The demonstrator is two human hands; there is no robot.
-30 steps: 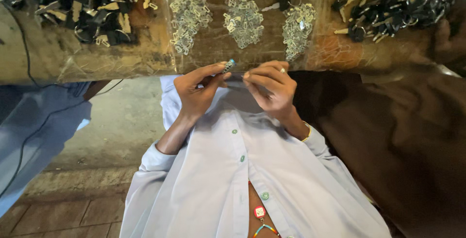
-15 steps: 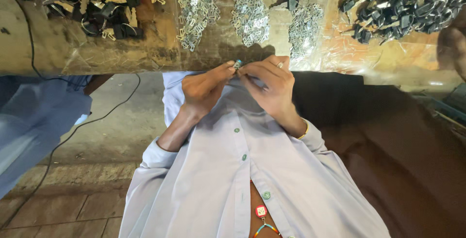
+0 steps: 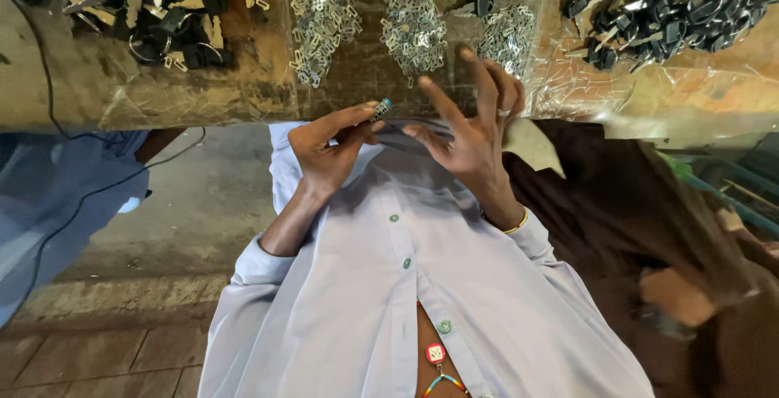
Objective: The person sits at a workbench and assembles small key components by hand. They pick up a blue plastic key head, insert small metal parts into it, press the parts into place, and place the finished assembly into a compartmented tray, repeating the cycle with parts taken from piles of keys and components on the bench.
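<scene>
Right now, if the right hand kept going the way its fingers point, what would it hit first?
The right hand has its fingers spread toward the bench. Straight ahead, it would probably first meet the rightmost pile of small silver metal clips on the plastic-covered benchtop. Depth is hard to judge from above.

My workbench (image 3: 162,90) runs across the top of the frame, its worn brown top partly under crinkled clear plastic sheeting (image 3: 617,81). At upper left lies a heap of black and brass parts (image 3: 154,8). In the upper middle sit three small piles of silvery metal clips (image 3: 414,29), side by side. At upper right is another heap of black parts (image 3: 682,4).
</scene>
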